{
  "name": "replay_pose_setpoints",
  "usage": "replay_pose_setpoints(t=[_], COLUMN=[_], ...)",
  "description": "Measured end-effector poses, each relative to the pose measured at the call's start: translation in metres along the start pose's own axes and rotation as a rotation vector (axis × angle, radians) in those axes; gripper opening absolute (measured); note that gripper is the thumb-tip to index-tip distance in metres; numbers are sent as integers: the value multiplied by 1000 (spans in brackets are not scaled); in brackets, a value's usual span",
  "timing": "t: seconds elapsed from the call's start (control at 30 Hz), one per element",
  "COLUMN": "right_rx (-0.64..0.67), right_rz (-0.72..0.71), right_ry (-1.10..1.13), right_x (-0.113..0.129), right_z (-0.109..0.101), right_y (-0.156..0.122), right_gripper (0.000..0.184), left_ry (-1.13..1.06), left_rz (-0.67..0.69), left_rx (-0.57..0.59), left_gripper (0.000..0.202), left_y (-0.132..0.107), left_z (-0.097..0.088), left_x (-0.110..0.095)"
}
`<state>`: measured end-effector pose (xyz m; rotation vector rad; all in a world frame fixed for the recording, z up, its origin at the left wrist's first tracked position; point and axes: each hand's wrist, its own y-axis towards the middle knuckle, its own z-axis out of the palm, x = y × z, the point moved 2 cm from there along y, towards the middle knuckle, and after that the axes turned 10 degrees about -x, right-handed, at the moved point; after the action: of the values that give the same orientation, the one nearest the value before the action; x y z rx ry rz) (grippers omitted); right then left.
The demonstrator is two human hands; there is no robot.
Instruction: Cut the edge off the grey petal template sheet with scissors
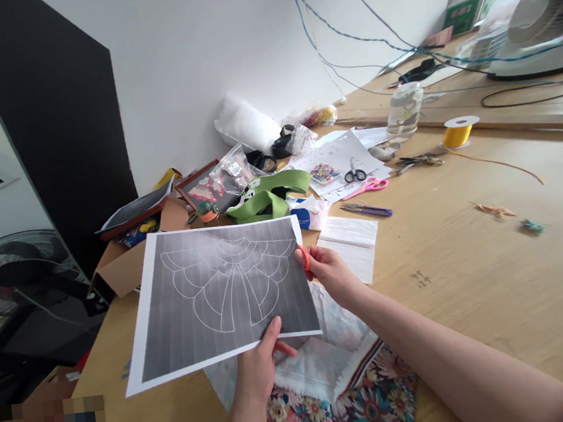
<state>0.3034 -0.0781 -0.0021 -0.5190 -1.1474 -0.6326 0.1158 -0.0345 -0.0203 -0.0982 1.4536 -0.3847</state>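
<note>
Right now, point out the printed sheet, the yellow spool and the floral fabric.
Printed sheet (227, 294), head view: middle of its dark printed face.
Yellow spool (457, 134), head view: its yellow winding.
Floral fabric (350, 408), head view: its flower print.

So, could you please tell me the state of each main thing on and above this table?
Printed sheet, held up by left hand
Orange handle, held in right hand; its other parts are hidden
Floral fabric, lying rumpled
Green ribbon, loosely looped
Yellow spool, upright
Jar, upright
Cardboard box, open, filled
</note>
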Motion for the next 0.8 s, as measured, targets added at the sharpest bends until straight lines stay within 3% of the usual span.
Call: replay_pose_setpoints(t=[0.8], right_rx=[-34], right_rz=[-2], right_ry=[14], right_x=[1], right_z=[-1], right_y=[0], right_gripper=[59], left_ry=[19], left_rz=[-7], left_rx=[29], left_gripper=[40], left_y=[0], left_z=[1], left_x=[1])
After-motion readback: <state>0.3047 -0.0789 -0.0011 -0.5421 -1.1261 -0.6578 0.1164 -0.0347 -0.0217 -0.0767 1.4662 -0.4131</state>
